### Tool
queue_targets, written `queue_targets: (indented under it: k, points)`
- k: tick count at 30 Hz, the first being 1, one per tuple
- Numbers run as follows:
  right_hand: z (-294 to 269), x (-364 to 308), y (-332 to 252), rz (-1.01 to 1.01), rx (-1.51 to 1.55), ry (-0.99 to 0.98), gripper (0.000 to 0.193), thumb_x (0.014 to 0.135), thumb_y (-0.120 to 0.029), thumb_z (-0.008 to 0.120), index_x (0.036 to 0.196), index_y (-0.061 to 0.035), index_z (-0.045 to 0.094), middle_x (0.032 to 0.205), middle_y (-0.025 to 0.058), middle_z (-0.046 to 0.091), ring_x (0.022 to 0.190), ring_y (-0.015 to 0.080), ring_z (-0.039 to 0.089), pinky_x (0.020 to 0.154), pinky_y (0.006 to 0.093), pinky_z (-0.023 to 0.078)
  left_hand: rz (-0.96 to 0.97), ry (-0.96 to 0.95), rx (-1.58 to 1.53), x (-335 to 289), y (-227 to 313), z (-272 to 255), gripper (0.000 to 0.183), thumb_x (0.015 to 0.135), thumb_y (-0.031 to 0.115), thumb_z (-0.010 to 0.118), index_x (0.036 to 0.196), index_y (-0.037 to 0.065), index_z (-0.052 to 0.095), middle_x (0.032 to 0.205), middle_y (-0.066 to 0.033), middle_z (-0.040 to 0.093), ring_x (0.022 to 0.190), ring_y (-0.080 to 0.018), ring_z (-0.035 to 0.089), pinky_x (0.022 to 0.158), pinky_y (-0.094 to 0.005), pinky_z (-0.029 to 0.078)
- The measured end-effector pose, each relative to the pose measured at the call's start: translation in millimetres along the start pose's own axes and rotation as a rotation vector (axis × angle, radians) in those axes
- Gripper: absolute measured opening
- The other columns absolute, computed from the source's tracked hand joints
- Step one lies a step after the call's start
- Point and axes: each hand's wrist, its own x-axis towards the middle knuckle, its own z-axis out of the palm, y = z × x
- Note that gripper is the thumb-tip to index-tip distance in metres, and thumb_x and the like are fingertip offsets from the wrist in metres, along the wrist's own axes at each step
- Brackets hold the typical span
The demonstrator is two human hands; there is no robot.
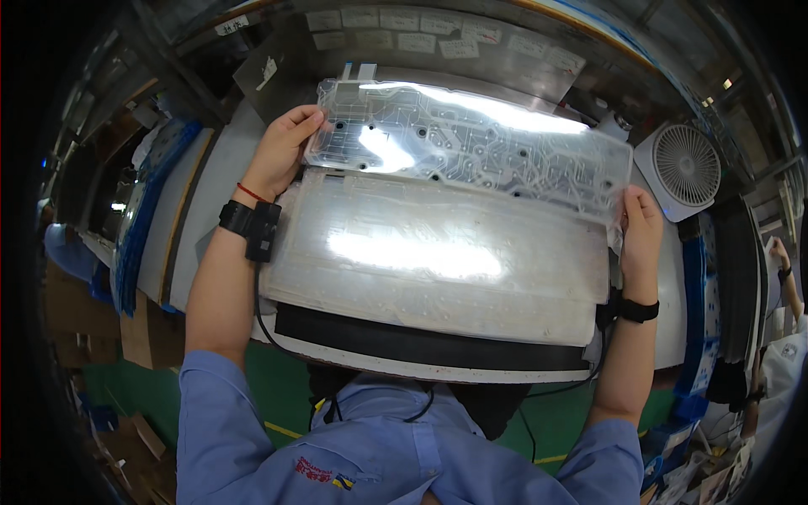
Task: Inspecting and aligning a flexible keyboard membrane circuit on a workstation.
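A clear keyboard membrane sheet (471,143), printed with fine circuit traces and dotted with dark round holes, is held up between my two hands. My left hand (290,147) pinches its left end between thumb and fingers. At the right end, lower in the picture, my right hand (641,227) pinches the other edge, so the sheet slants down to the right. Two short ribbon tails (360,72) stick up from its top left edge. Beneath it lies a stack of similar translucent sheets (421,290), with bright glare across the top one.
The stack rests on a black mat (421,341) on a white bench (337,352). A white fan (686,168) stands at the right. Behind is a metal panel with paper labels (421,42). Blue trays (156,210) flank the left. At the far right another person's arm (787,273) shows.
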Motion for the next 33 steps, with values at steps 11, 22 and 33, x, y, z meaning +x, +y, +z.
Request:
queue_targets:
  k: [11,22,33]
  points:
    - [1.2,-2.7,-2.6,0.017,-0.093,0.006,0.018,0.094,-0.019,0.055,0.094,-0.0021,0.063,0.066,-0.0071,0.051,0.056,0.0005,0.039,0.051,0.017,0.029,-0.001,0.022,0.009,0.8,-1.3,-1.1,0.019,0.096,0.017,0.051,0.107,0.004,0.059,0.081,0.0033,0.06,0.069,-0.0041,0.052,0.062,-0.0184,0.041]
    - [4.4,-3.2,-8.9,-0.064,0.089,0.103,0.02,0.095,-0.021,0.054,0.094,-0.0025,0.059,0.073,-0.0011,0.056,0.056,0.0025,0.043,0.052,0.0166,0.034,0.101,-0.048,-0.19,-7.4,9.8,-0.3,0.019,0.098,0.022,0.048,0.098,0.006,0.057,0.078,-0.0032,0.062,0.062,-0.0064,0.052,0.053,-0.0183,0.038]
    - [5.7,-4.8,-9.4,-0.137,-0.033,-0.034,0.041,0.091,-0.001,0.054,0.131,0.0029,0.045,0.087,0.0008,0.057,0.068,0.0042,0.05,0.058,0.0176,0.04,0.012,-0.001,0.123,-2.5,7.2,9.4,0.026,0.095,0.016,0.052,0.118,0.003,0.054,0.096,-0.0034,0.065,0.069,-0.0047,0.053,0.058,-0.0158,0.041]
